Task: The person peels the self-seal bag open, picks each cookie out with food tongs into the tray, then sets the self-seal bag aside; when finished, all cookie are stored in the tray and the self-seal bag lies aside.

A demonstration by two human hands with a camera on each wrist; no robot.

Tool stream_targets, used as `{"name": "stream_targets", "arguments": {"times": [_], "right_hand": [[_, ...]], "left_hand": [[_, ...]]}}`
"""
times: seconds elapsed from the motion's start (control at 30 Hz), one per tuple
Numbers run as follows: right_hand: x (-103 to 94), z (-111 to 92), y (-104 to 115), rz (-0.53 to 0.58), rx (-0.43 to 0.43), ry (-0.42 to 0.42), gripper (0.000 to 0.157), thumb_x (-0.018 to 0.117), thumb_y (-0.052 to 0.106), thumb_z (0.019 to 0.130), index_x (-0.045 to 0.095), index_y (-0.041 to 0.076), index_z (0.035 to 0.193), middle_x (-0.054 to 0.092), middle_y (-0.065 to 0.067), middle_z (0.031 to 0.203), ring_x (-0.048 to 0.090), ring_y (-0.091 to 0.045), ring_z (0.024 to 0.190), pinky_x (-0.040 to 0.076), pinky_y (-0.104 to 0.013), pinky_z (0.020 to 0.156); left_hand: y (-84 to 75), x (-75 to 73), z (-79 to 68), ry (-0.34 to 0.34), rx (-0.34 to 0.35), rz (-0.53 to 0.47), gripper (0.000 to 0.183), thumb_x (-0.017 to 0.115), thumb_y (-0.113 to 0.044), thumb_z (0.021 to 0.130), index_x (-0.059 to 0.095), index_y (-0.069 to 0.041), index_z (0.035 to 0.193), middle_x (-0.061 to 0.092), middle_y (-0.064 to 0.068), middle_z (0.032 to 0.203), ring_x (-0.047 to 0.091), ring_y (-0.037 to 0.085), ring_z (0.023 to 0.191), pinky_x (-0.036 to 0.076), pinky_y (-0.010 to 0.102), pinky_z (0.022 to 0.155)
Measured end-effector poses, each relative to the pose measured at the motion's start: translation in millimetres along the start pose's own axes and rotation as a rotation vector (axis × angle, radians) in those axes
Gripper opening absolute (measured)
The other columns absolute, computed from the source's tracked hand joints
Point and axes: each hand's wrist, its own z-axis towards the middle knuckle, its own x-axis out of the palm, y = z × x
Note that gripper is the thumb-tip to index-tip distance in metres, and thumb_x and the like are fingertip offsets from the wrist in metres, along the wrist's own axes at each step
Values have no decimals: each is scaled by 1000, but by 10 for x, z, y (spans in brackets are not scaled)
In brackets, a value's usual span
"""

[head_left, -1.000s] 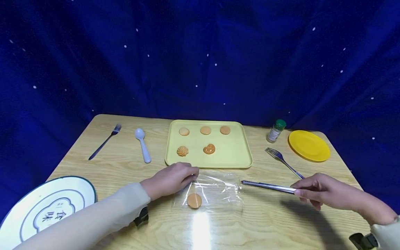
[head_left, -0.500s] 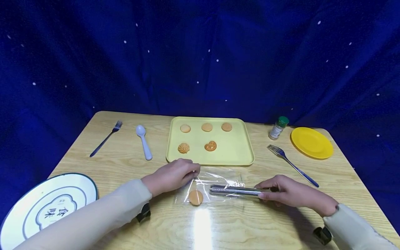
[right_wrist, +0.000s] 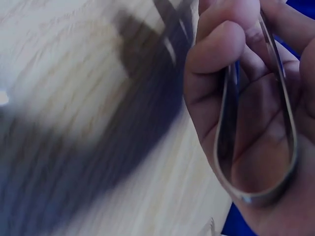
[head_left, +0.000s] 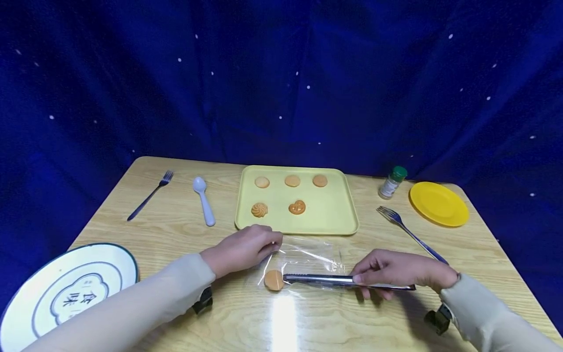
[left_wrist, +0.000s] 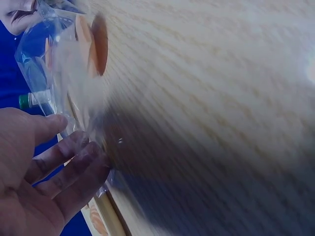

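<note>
In the head view my left hand (head_left: 244, 248) pinches the edge of a clear plastic bag (head_left: 310, 252) lying on the table. Thumb and fingertips meet the film in the left wrist view. A round flat cookie (head_left: 273, 280) lies inside the bag's left part. My right hand (head_left: 387, 270) grips metal tongs (head_left: 321, 279), whose tips reach into the bag area close to the cookie's right side. Whether the tips touch the cookie I cannot tell. The right wrist view shows the bent end of the tongs (right_wrist: 258, 194) against the palm.
A yellow tray (head_left: 336, 222) with several cookies stands behind the bag. On the left are a fork (head_left: 149, 196), a pale spoon (head_left: 204, 205) and a white plate (head_left: 37, 288). A shaker (head_left: 390, 186), a yellow plate (head_left: 440, 204) and another fork (head_left: 413, 234) are on the right.
My right hand has brought the tongs leftward, from right of the bag to beside the cookie, and the tongs have turned. The left hand has stayed at the bag's edge.
</note>
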Motion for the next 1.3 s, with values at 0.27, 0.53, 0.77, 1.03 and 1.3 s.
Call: {"name": "stream_targets", "arguments": {"times": [0.27, 0.53, 0.77, 1.03, 1.3], "right_hand": [[43, 92, -52, 26, -52, -11, 27, 45, 15, 103, 63, -4, 95, 58, -35, 79, 43, -27, 41, 38, -37, 39], [-4, -33, -125, 26, -73, -89, 25, 44, 12, 103, 63, -6, 103, 57, -37, 81, 44, -20, 43, 38, -39, 38], [-9, -43, -144, 64, -76, -91, 27, 42, 12, 104, 61, -7, 106, 54, -39, 86, 48, -12, 47, 37, -39, 40], [44, 79, -158, 13, -101, -150, 25, 46, 13, 102, 63, -4, 109, 57, -36, 83, 49, -7, 48, 41, -32, 38], [-24, -109, -209, 7, -105, -190, 26, 45, 12, 102, 62, -5, 113, 57, -33, 82, 51, -3, 50, 42, -36, 39]], "left_hand": [[-11, -9, 0, 2, 19, 15, 16, 56, -16, 98, 59, -19, 83, 51, -8, 73, 47, 5, 66, 40, 19, 60], [-7, 7, -25, -2, 24, -7, 17, 56, -14, 97, 57, -18, 81, 49, -9, 72, 46, 5, 66, 40, 18, 59], [-3, 29, -11, -18, 24, -5, 17, 56, -14, 98, 58, -18, 81, 50, -10, 73, 47, 4, 66, 40, 18, 59], [-13, 47, -21, -12, 19, -18, 17, 55, -14, 98, 58, -18, 82, 50, -10, 73, 47, 3, 66, 40, 17, 58], [11, 20, -3, -17, 0, -9, 17, 56, -14, 97, 57, -19, 81, 49, -10, 72, 46, 4, 66, 40, 18, 58]]}}
